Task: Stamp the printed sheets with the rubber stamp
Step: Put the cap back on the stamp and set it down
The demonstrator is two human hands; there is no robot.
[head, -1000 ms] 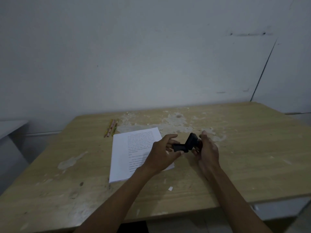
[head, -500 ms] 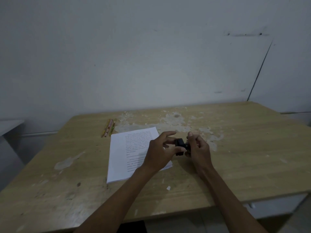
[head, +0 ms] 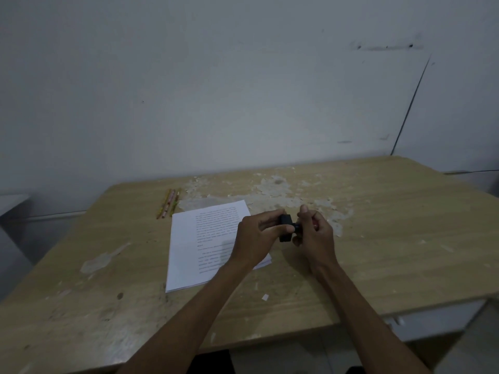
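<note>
A small black rubber stamp (head: 286, 228) is held between both hands just above the table, to the right of the paper. My left hand (head: 256, 237) pinches its blocky end with thumb and fingers. My right hand (head: 314, 233) grips the other end, the handle side, which its fingers mostly hide. A stack of white printed sheets (head: 205, 247) lies flat on the wooden table (head: 391, 238), with its right edge partly under my left hand and forearm.
Several pencils (head: 168, 203) lie side by side at the back left of the table, beyond the sheets. Worn pale patches mark the tabletop behind my hands. A small white scrap (head: 265, 297) lies near the front edge. A grey wall stands close behind.
The stamp has turned from tilted up to lying level between my hands. Both hands closed in around it and shifted slightly left, towards the sheets.
</note>
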